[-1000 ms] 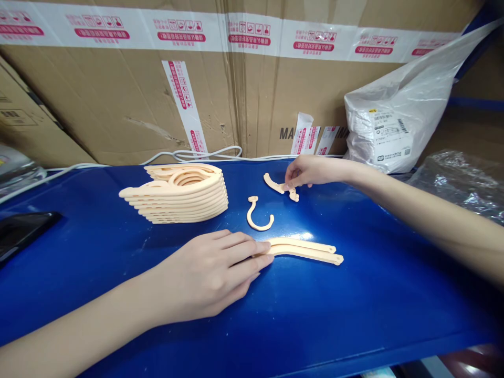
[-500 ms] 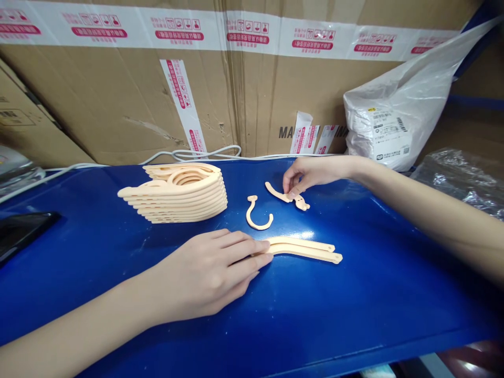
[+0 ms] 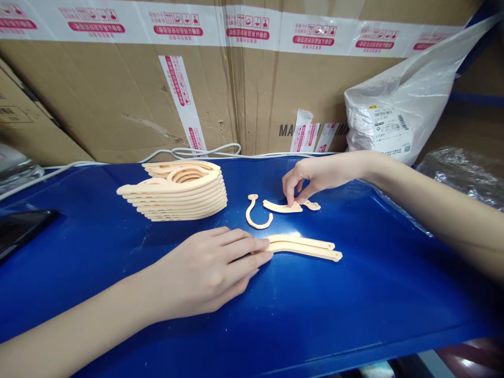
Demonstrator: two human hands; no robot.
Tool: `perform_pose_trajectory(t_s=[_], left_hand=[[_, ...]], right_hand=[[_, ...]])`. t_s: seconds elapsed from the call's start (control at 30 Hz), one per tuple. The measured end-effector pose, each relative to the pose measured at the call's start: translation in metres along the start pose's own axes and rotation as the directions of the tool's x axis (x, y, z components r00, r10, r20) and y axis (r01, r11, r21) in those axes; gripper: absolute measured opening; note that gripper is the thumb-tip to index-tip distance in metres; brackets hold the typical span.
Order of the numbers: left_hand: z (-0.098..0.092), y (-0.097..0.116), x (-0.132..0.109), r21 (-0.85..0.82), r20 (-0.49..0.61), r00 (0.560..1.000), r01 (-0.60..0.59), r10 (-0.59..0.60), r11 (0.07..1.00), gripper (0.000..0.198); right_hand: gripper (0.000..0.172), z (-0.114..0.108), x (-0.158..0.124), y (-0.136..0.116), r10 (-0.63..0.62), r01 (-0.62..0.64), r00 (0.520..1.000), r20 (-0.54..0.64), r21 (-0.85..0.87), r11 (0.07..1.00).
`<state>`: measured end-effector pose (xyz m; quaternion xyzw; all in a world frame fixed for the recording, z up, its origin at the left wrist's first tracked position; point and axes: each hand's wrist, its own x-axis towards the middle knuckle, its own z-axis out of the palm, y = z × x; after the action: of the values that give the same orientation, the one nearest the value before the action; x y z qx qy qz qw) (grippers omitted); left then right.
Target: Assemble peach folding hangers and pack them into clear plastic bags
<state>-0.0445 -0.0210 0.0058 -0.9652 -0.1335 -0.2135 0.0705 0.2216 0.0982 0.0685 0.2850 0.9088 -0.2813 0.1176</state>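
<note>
Hands on hanger parts, blue table [image 3: 354, 304].
Left hand [image 3: 205, 270] lay flat, fingers outstretched, on the end of the long arms [image 3: 305, 248]; right hand [image 3: 315, 176] pinched the short curved piece [image 3: 281, 207] beside the hook [image 3: 255, 212].

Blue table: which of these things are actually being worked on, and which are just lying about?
In hand: long curved strips under the left hand; short curved piece pinched by the right hand; loose hook beside it; stack of matching parts.
Lying about: cardboard boxes, white bag, white cable, black device, crinkled clear plastic.
</note>
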Motion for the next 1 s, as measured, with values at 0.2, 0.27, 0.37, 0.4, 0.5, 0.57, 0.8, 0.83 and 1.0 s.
perform_pose_trajectory(t_s=[0.2,0.27,0.37,0.4,0.5,0.57,0.8,0.83,1.0], left_hand=[[0.0,0.0,0.0,0.0,0.007,1.0,-0.002,0.002,1.0,0.028],[0.0,0.0,0.0,0.005,0.01,1.0,0.002,-0.002,1.0,0.028],[0.0,0.0,0.001,0.016,0.013,1.0,0.004,-0.004,1.0,0.028],[0.0,0.0,0.001,0.018,0.016,1.0,0.003,-0.003,1.0,0.028],[0.001,0.0,0.001,0.02,0.019,1.0,0.002,-0.002,1.0,0.029],[0.001,0.0,0.001,0.019,0.02,1.0,0.005,-0.005,1.0,0.028],[-0.001,0.0,0.0,0.029,0.03,0.999,0.012,-0.013,0.999,0.029],[-0.001,0.0,0.0,0.03,0.03,0.999,0.013,-0.014,0.999,0.029],[0.0,0.0,-0.001,0.028,0.026,1.0,0.012,-0.012,1.0,0.029]], right_hand=[[0.03,0.002,-0.003,-0.004,0.17,-0.19,0.977,-0.125,-0.171,0.967],[0.032,0.004,-0.004,-0.005,0.237,-0.252,0.966,-0.103,-0.16,0.955],[0.021,0.007,-0.003,-0.005,0.26,-0.272,0.962,-0.085,-0.193,0.943],[0.02,0.008,-0.002,-0.005,0.257,-0.273,0.961,-0.098,-0.213,0.938],[0.02,0.011,0.001,0.0,0.225,-0.264,0.96,-0.17,-0.268,0.926],[0.019,0.013,0.004,0.004,0.197,-0.263,0.952,-0.234,-0.298,0.918],[0.02,0.01,0.008,0.004,0.173,-0.273,0.937,-0.302,-0.329,0.904],[0.019,0.008,0.007,0.004,0.174,-0.273,0.937,-0.304,-0.323,0.906],[0.018,0.005,0.003,0.001,0.114,-0.206,0.947,-0.301,-0.293,0.934]])
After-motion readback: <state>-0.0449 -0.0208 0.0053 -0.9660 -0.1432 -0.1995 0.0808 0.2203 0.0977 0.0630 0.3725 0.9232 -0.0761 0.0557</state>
